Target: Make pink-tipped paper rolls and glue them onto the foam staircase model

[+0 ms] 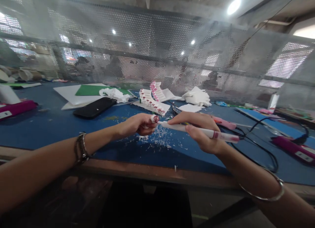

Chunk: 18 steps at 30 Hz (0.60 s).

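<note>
My left hand [136, 125] is closed around a small white piece with a dark red patterned end [155, 119], which pokes out above the thumb and forefinger. In my right hand [200, 127] lies a white marker pen with a pinkish-red back end [226, 136], gripped like a pencil. Its tip points left and meets or nearly meets the red end of the small piece; actual contact is hard to tell. Beyond the hands, a pleated white paper holder [150, 103] carries a row of similar red-tipped pieces. White shavings [159, 139] are scattered under both hands.
A black phone [95, 107] lies left on the blue tabletop [108, 159], by white and green sheets [92, 90]. Stacked white tissues [197, 96] sit at the back. A pink-handled tool [225, 123] and black cable [273, 155] are at right. Perforated metal screen [147, 44] stands behind.
</note>
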Each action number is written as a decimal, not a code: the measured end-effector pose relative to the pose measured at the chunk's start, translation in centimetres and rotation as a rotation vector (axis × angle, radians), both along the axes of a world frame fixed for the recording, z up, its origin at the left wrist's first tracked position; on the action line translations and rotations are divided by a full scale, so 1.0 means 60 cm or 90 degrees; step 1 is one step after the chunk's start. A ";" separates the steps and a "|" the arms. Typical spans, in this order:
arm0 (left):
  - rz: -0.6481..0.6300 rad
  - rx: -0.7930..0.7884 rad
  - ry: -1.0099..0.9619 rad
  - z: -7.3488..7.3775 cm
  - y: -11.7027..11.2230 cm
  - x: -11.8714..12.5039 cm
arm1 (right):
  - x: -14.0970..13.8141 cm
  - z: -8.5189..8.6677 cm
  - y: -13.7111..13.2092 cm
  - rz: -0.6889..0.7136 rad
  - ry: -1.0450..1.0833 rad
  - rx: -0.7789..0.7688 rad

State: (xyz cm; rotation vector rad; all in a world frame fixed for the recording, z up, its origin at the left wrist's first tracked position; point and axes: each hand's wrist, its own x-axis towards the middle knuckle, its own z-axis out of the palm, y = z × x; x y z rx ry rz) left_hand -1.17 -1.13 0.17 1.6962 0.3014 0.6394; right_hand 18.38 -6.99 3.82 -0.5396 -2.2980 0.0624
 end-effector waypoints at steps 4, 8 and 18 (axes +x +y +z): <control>-0.014 0.010 -0.005 0.000 0.002 0.000 | 0.001 0.000 -0.001 -0.029 0.016 0.011; -0.011 0.010 -0.010 -0.003 0.004 -0.001 | 0.000 -0.001 0.000 -0.004 0.002 0.015; 0.017 0.022 0.024 -0.001 0.002 -0.002 | 0.001 -0.002 0.000 -0.025 0.007 0.028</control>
